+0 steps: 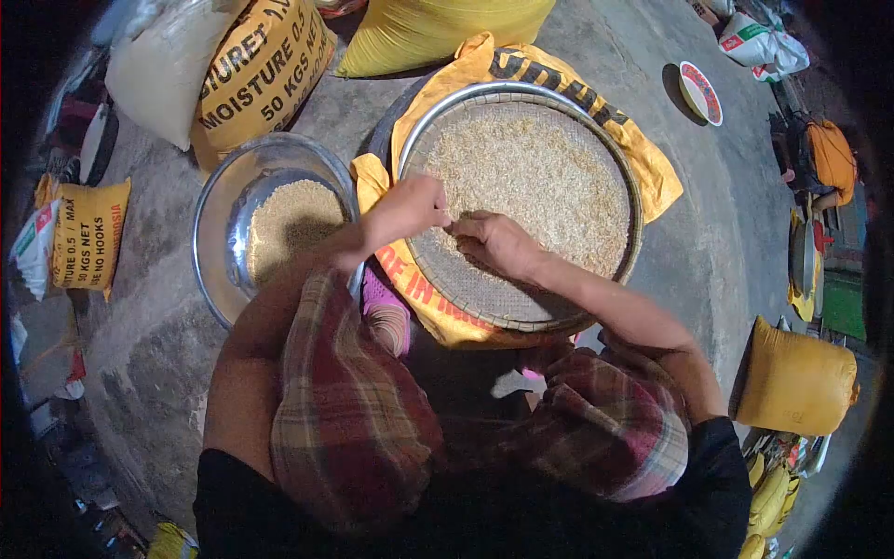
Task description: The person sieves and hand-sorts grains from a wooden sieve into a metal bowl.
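Observation:
A round woven winnowing tray [521, 309] lies in front of me, with a layer of pale husked grain [531, 177] spread over most of it. Over the tray's left part, my left hand [410, 207] is closed, its fingertips pinched. My right hand [503, 242] comes in from the other side, fingers curled and almost meeting the left fingertips. Anything between the fingers is too small or hidden to make out. Beneath the tray are a metal rim [456, 96] and a yellow printed sack [659, 177]. Left of it stands a steel basin [216, 224] of brownish grain [293, 219], partly behind my left forearm.
Full sacks stand at the back left, one yellow and printed [270, 79], one white [163, 79]. A yellow sack [438, 28] is behind the tray. To the right are a small red-and-white bowl [700, 93] and a stuffed yellow sack [798, 377] on the concrete floor [717, 252].

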The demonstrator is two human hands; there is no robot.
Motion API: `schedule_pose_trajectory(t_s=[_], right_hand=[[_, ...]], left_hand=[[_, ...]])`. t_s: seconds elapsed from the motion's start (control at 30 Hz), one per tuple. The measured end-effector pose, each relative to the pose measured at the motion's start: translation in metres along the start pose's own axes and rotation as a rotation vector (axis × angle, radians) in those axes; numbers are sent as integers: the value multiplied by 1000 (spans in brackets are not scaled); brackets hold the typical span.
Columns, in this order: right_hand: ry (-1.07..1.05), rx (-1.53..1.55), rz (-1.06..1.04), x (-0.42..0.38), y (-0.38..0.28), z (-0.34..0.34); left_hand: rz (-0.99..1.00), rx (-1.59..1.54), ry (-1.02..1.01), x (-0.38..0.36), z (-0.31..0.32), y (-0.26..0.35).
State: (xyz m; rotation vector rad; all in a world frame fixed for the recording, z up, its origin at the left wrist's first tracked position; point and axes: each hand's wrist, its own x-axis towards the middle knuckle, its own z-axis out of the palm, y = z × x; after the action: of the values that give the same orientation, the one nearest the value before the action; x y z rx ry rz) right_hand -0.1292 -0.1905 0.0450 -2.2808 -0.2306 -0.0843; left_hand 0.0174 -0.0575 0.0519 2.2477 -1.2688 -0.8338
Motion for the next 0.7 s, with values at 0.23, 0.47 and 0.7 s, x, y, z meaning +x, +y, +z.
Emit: schedule_pose_trajectory(t_s=[0.23,0.47,0.7], right_hand=[[-23,35,181,-13,-4,-20],[46,706,576,-36,10,-42],[-35,509,469,-40,-5,-32]], left_hand=[[51,-49,-99,-6,16,0],[-69,-690,-233,-1,20,-33],[31,-266,-98,-21,13,11]])
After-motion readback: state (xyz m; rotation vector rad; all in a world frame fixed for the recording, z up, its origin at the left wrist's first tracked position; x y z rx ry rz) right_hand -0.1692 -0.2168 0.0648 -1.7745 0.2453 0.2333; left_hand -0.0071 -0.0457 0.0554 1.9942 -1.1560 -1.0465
